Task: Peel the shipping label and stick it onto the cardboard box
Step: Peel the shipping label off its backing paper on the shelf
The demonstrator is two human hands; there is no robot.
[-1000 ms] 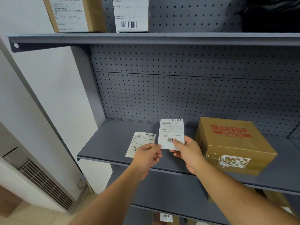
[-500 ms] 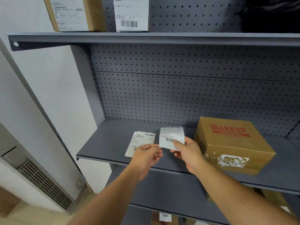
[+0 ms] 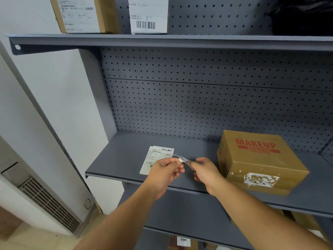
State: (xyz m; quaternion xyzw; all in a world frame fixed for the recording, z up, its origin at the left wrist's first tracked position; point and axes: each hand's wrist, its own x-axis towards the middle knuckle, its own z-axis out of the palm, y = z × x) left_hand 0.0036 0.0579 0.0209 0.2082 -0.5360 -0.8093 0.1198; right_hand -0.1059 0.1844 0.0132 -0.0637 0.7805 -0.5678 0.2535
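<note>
A white shipping label (image 3: 182,158) is pinched between my left hand (image 3: 166,171) and my right hand (image 3: 205,171). It lies nearly edge-on and blurred, so little of its face shows. Whether label and backing are parting I cannot tell. Both hands hover over the grey shelf (image 3: 122,159), just left of the cardboard box (image 3: 259,161). The brown box carries red MAKEUP print on top and a torn white label patch on its front. A small stack of more labels (image 3: 155,156) lies flat on the shelf behind my left hand.
A grey pegboard (image 3: 198,105) backs the shelf. On the shelf above stand a brown labelled box (image 3: 84,15) and a white labelled box (image 3: 148,15). A lower shelf holds another labelled box (image 3: 182,241). A white wall and a vent grille (image 3: 46,201) are at the left.
The label, held upright and facing me before, has folded down and tilted flat between my hands. Both hands dropped slightly. The box and label stack stayed put.
</note>
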